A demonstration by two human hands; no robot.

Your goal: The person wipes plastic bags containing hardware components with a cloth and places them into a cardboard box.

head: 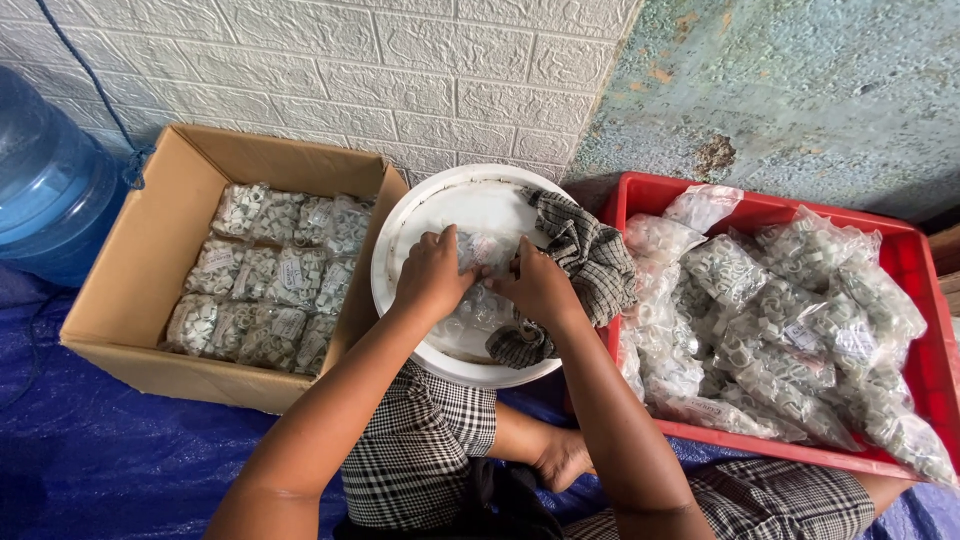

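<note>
Both hands (432,275) (538,285) grip clear bag (484,250) — white basin (440,215).

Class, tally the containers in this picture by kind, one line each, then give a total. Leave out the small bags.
Brown cardboard box: 1
Round white plastic tub: 1
Red plastic crate: 1
Blue plastic water jug: 1
Total: 4

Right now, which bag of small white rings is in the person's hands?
The clear bag over the white bucket lid, gripped by left hand and right hand; the others lie in the cardboard box and red crate.
</note>
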